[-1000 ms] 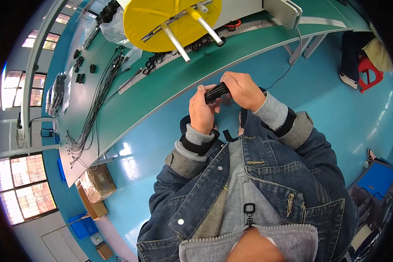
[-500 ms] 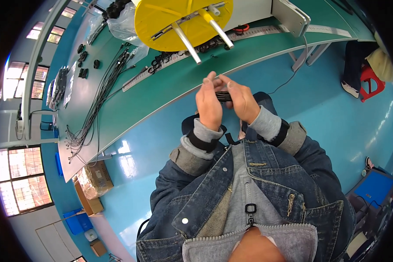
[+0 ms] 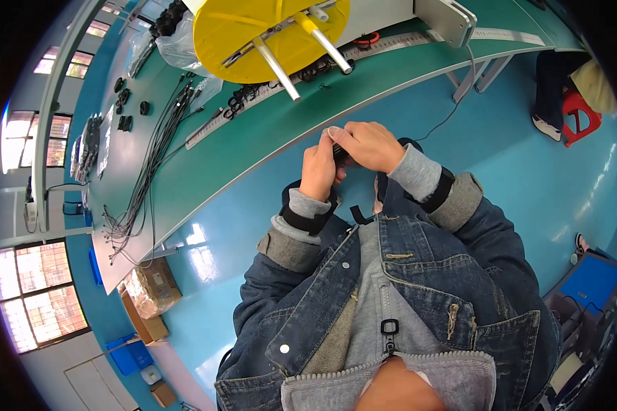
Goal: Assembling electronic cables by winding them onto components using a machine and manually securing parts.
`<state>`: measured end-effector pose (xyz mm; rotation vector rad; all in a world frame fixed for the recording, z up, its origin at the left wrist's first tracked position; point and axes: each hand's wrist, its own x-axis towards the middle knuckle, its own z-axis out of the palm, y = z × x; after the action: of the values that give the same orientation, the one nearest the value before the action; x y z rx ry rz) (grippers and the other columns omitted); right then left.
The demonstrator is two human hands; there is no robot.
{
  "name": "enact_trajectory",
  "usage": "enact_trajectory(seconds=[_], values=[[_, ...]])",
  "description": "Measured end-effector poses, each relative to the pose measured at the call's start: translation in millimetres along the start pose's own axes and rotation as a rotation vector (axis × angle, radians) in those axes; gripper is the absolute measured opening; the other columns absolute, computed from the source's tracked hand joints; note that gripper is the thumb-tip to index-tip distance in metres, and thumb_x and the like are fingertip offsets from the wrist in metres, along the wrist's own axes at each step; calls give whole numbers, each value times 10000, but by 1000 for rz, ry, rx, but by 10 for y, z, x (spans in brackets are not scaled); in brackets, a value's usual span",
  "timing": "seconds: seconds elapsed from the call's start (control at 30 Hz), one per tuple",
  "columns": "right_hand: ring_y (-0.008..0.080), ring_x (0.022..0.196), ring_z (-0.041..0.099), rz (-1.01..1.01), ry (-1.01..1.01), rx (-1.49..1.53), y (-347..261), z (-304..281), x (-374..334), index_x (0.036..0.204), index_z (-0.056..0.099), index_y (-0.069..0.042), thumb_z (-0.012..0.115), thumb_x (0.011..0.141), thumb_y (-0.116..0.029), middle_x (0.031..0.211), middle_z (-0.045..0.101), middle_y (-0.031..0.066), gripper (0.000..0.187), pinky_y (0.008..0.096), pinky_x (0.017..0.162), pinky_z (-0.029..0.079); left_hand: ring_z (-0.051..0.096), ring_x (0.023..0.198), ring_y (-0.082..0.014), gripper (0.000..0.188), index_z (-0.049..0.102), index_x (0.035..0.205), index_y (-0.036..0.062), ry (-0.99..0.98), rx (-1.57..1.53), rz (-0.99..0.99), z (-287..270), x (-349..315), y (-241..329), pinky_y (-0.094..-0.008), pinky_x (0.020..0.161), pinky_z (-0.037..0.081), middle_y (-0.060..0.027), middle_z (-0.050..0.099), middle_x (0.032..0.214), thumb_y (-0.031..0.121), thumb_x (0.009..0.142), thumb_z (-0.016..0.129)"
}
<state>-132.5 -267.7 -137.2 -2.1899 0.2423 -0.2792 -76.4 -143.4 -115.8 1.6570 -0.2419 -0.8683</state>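
My left hand (image 3: 318, 170) and my right hand (image 3: 373, 146) meet in front of my body, just off the table's near edge. Between them is a small black bundle that looks like a coiled cable (image 3: 339, 152), mostly covered by the fingers. The left fingers close around its left side. My right hand lies over the top, its thumb meeting the left fingertips. Ahead of the hands, a yellow round disc (image 3: 247, 34) with metal rods (image 3: 277, 70) sticking out stands on the green table (image 3: 253, 133).
Long dark cables (image 3: 161, 147) lie along the table's left part, near small black coils (image 3: 124, 123). A metal ruler (image 3: 209, 130) runs under more black loops. Clear plastic bags (image 3: 178, 51) sit behind. At right, a person's leg (image 3: 550, 89) is beside a red stool (image 3: 579, 113).
My right hand has turned over and moved across the top of the black bundle, covering more of it. My left hand has shifted slightly left. The view has shifted slightly.
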Motion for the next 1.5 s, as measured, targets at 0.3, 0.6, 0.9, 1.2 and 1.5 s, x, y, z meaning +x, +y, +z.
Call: enact_trajectory(seconds=[0.3, 0.6, 0.9, 1.2, 1.5], values=[[398, 642, 557, 90, 84, -148, -70, 66, -25, 706, 577, -1, 386, 879, -467, 659, 582, 205, 532, 458, 605, 441, 424, 398, -112, 501, 547, 753, 27, 85, 17, 60, -51, 170, -296, -236, 354, 333, -79, 546, 578, 440, 920, 319], [186, 496, 493, -72, -68, 316, 24, -118, 38, 865, 562, -7, 394, 929, -367, 578, 536, 80, 402, 335, 496, 422, 508, 538, -126, 495, 537, 984, 7, -424, -595, -316, -265, 2, -25, -224, 397, 353, -114, 613, 743, 442, 926, 308], [281, 698, 601, -188, -490, 157, -568, -23, 76, 1018, 543, -30, 399, 910, -282, 809, 615, 157, 310, 356, 609, 457, 549, 600, -120, 245, 571, 928, 35, -641, -204, -135, -717, -207, -86, -222, 423, 417, -93, 595, 754, 265, 844, 552], [283, 653, 594, -14, -549, -38, -393, 31, -129, 957, 591, -6, 565, 806, -259, 734, 614, 158, 296, 352, 567, 437, 535, 611, -135, 170, 507, 759, 26, -325, -414, 297, -2062, 74, 634, -241, 503, 428, -75, 554, 717, 170, 830, 566], [150, 565, 561, 197, -459, 32, -11, 109, -218, 971, 594, 17, 583, 790, -201, 636, 588, 101, 284, 283, 529, 436, 526, 1003, -377, 472, 562, 1022, 6, 1051, 1206, -6, -4441, 1080, 763, -444, 850, 435, -222, 547, 1067, 371, 731, 635]])
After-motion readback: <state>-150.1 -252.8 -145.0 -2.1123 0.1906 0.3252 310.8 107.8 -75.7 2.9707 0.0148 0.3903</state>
